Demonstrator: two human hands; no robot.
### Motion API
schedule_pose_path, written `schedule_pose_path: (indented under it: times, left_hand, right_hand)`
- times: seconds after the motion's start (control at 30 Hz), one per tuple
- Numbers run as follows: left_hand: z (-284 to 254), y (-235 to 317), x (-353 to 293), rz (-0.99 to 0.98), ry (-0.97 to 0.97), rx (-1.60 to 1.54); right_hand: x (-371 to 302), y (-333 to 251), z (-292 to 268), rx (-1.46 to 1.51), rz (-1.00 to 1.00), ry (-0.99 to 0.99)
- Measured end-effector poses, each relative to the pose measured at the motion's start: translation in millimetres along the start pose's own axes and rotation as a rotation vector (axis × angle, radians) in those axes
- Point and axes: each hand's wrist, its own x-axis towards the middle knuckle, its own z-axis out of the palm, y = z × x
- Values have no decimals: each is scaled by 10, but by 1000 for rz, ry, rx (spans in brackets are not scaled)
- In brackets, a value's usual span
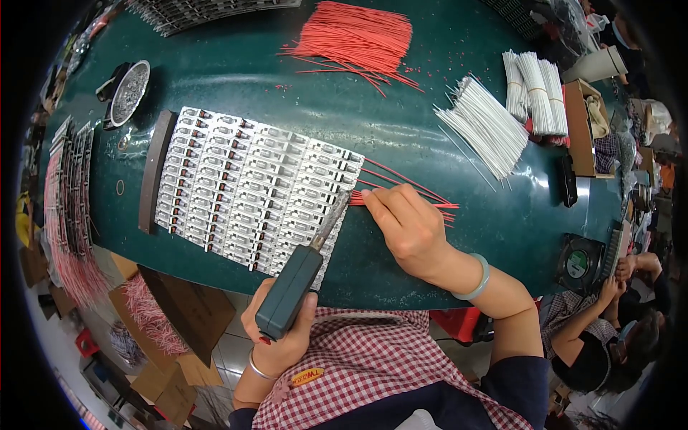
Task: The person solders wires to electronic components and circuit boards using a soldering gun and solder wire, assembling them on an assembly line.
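Note:
A dark green soldering gun (290, 290) is gripped in my left hand (281, 333) near the table's front edge. Its metal tip reaches up and right to the right edge of a white panel (240, 186) of small circuit boards in rows. My right hand (410, 228) is closed in a pinch on a bunch of thin red wires (356, 198) beside that tip. More red wires (408, 183) extend to the right from the panel's edge, behind my fingers. Whether the tip touches a wire is too small to tell.
A dark bar (155, 172) lies along the panel's left side. Piles of red wires (356, 36) and white wires (487, 129) lie farther back. A metal bowl (130, 94) stands at left, near wired panels (68, 193). At right are a small fan (579, 264) and a co-worker (609, 337).

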Motion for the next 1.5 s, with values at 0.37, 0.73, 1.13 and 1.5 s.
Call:
schedule_pose_path:
  times: [0.37, 0.73, 1.13, 1.5]
  left_hand:
    - [-55, -51, -95, -7, 16, -11]
    - [-85, -83, -162, -16, 54, -32]
    - [-109, 7, -117, -21, -38, 39]
    - [-92, -26, -141, -23, -53, 50]
  right_hand:
    - [4, -14, 4, -14, 1, -7]
    - [-20, -71, -20, 39, -16, 68]
    - [-42, -125, 5, 21, -7, 23]
    - [-59, -128, 11, -8, 1, -7]
